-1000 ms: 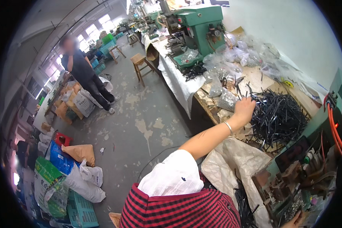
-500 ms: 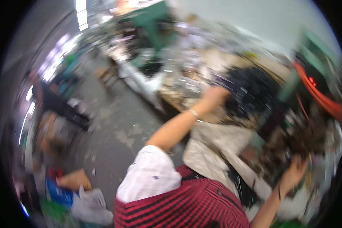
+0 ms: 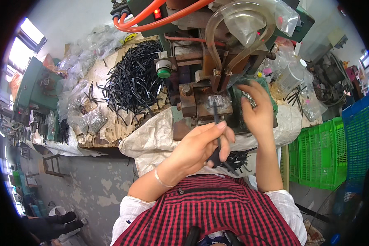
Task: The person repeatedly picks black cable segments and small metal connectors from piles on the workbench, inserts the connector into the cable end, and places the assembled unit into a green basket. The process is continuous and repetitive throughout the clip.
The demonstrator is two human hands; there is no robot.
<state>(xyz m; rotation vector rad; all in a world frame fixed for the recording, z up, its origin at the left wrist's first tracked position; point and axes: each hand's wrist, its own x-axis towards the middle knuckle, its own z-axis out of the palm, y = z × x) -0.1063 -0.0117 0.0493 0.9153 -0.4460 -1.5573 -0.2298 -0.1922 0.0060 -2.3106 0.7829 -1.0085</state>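
Observation:
My left hand (image 3: 199, 143) is closed around a few black strips, one of which, a thin black strip (image 3: 216, 115), points up from between thumb and fingers. The far end of this strip lies at a small clear block (image 3: 216, 101) on the metal bed of a press (image 3: 201, 98). Right of the bed, my right hand (image 3: 260, 110) curves over small silver metal pieces (image 3: 247, 98) in a green holder, its thumb and fingers apart. Whether a piece touches its fingertips is too small to tell. More black strips (image 3: 238, 160) lie below the left hand, in front of the apron.
A large heap of black strips (image 3: 133, 78) covers the worktable to the left, near bags of small parts (image 3: 95, 119). Orange hoses (image 3: 164, 20) and a clear looped tube (image 3: 211, 37) hang over the press. Green crates (image 3: 322, 153) stand at right. A person (image 3: 53, 225) is at lower left.
The view has swung to face the press. My left hand has gone from the heap of black strips to the press bed, strips in hand. My right hand now reaches the metal pieces.

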